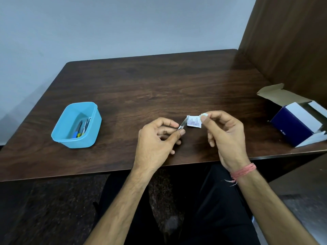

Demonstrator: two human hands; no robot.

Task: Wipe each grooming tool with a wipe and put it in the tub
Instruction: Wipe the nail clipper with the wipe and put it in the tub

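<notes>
Setting: plain indoor room, likely office or home desk corner. Evidence: dark wood-grain table; bare pale wall at far side; brown wooden panel at right; speckled stone floor near.

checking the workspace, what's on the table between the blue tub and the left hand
Nothing: in the head view only bare dark wood of the table lies between the blue tub and the left hand, which pinches a small metal tool.

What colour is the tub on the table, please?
Light blue; the tub shows plainly in the head view, left of the hands.
</notes>
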